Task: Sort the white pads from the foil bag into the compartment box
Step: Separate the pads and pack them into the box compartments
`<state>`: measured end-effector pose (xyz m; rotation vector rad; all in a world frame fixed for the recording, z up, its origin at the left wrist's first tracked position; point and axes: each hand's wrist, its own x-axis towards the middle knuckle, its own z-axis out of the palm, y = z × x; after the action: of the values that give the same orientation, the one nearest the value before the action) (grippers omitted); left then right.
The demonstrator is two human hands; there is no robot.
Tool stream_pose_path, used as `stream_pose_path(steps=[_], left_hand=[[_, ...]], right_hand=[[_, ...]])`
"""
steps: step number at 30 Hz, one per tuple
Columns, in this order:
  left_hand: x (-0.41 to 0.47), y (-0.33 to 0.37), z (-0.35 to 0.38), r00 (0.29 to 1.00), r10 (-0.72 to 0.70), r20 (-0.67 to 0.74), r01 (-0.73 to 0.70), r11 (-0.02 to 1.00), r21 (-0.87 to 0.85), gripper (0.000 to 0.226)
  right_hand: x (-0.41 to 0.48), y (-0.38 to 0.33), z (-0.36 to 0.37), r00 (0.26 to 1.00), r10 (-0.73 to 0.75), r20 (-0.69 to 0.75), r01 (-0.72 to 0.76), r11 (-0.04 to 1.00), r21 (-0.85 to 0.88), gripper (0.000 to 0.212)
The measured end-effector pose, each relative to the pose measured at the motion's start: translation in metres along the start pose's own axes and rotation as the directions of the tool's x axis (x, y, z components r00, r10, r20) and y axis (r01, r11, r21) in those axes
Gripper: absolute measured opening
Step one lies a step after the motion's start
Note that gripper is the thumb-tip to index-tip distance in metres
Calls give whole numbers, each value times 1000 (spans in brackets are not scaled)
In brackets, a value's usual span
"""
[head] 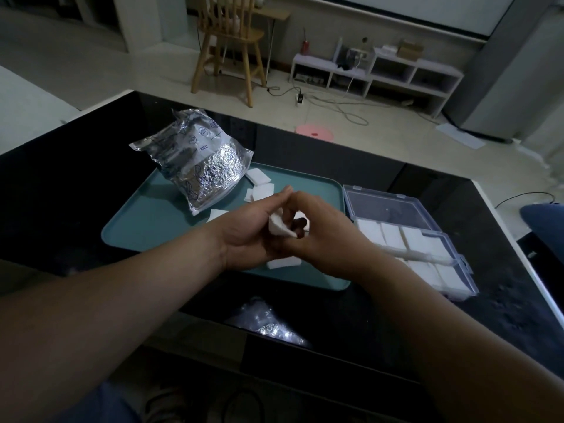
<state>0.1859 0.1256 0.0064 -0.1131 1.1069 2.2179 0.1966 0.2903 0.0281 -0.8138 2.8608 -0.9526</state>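
Both hands meet over the middle of the green tray (146, 227). The left hand (247, 239) and the right hand (320, 239) both pinch one white pad (279, 228) between them, with their fingers curled round it. I cannot tell if it is one pad or two stuck together.

The foil bag (198, 166) sits on the far left part of the tray, all crumpled. Some loose pads (259, 181) lie on the tray just beside the bag, and one more lies on the tray under the hands. The compartment box (393, 209) sits just off the right side of the tray, with its lid open. Many of its spaces already have pads in them.

I think the step now is getting this pad ready to go in the box. Next, one hand needs to let go. The other needs to carry the pad off the right side of the tray and lay it flat in a space that has room. The pad is soft and bends, so a gentle hold is best. More pads wait on the tray after that
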Motion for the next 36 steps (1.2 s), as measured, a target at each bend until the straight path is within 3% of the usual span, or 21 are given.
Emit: stream_pose_path(steps=[4,6,8,11,14,20,22,24,26,28,29,32,36], left_hand=[[3,16,-12,980,80,-182,-112,979,-173,13],[5,21,-20,944,120,-307,-169,976,-141,16],[5,22,-24,915,146,-375,-184,981,-66,13],[4,21,-23,910,158,-383,-173,985,-4,4],[2,21,-21,923,157,-352,-154,987,36,6],[2,19,-24,921,169,-351,-136,984,117,15],[4,19,-24,918,184,-350,-148,981,126,12],[5,18,-24,920,204,-334,-173,977,123,12],[5,16,-20,935,216,-282,-184,974,135,14],[5,12,-15,953,222,-206,-190,968,163,20],[5,10,-12,958,230,-170,-199,963,179,22],[9,9,-8,946,304,-108,-281,941,187,27],[9,11,-7,900,397,-177,-354,906,231,35]], right_hand=[[8,11,-14,983,158,-98,-142,978,154,28],[10,19,-19,970,221,-100,-218,975,43,13],[8,25,-10,970,241,37,-235,963,-134,14],[3,24,12,945,226,238,-136,930,-341,25],[7,22,20,941,214,262,-85,900,-427,42],[5,22,16,907,284,311,-149,907,-394,12],[3,23,6,890,332,311,-263,934,-243,11],[3,21,-5,881,383,277,-428,895,123,11],[6,18,-11,851,463,248,-518,661,543,14],[13,14,-9,824,506,255,-487,402,775,19],[16,10,-6,815,514,268,-476,330,815,21],[22,-4,12,786,543,296,-501,278,820,25],[28,-15,24,723,608,328,-478,96,873,29]])
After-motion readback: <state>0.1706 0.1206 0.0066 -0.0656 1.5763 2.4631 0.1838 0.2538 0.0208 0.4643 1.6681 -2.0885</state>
